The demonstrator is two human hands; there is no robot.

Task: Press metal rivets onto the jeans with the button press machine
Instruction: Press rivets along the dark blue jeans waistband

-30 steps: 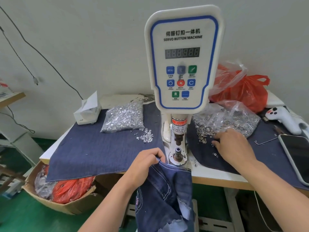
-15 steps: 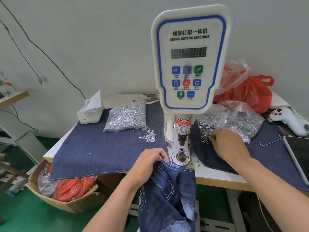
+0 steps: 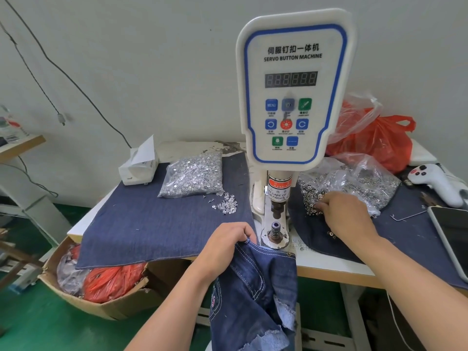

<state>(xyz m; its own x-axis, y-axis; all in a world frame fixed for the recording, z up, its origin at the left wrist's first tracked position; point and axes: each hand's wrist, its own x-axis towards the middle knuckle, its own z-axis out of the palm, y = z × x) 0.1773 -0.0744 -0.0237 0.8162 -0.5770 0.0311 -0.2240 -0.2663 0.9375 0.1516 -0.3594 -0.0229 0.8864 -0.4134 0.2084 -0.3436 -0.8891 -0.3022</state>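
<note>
My left hand gripped the dark blue denim jeans just beside the white button press machine, while my right hand pinched among small silver metal rivets.

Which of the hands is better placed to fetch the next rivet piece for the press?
The right hand, probably. Its fingertips already reach into the loose rivets spilled from the bag right of the machine, while the left hand grips the jeans by the lower die.
</note>
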